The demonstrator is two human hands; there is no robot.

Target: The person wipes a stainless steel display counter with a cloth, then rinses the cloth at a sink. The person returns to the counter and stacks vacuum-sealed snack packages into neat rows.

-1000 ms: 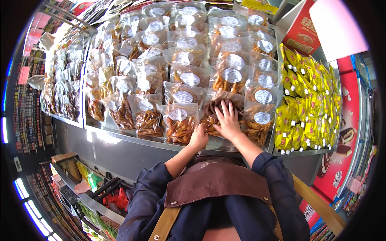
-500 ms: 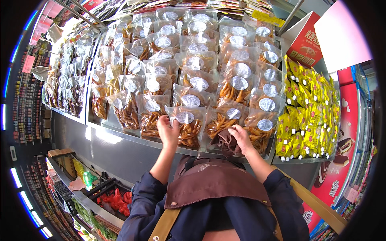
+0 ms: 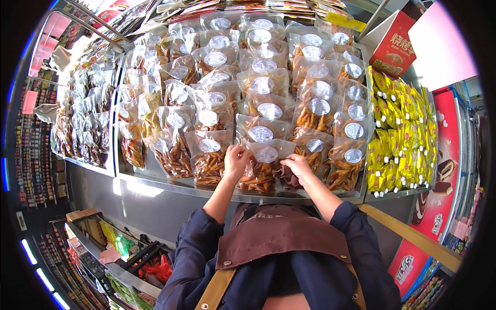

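Left to right across the head view: a side rack of dark snack bags (image 3: pixel 77 129) fills the left edge, separated by a metal divider from the main sloped shelf (image 3: pixel 155 185), which is packed with clear bags of orange-brown strips, each bearing a round white label. At the shelf's front row, the left hand (image 3: pixel 235 161) is closed in a pinch on the upper left edge of one clear bag (image 3: pixel 261 170); half a second ago this hand sat farther left, on the neighbouring bag (image 3: pixel 209 163), which now lies free just beside it. The held bag stands at the front centre of the shelf, leaning back against the row behind. The right hand (image 3: pixel 298 166) grips the same bag's upper right side, fingers curled over a dark patch of its contents; it has come in towards the centre since the earlier frame, so both hands now flank one bag instead of two. Further right lies another front-row bag (image 3: pixel 345 165), untouched, then a block of yellow packets (image 3: pixel 398 129) and a red display panel (image 3: pixel 439 170). Dark blue sleeves and a brown apron bib (image 3: pixel 281 237) occupy the lower centre.
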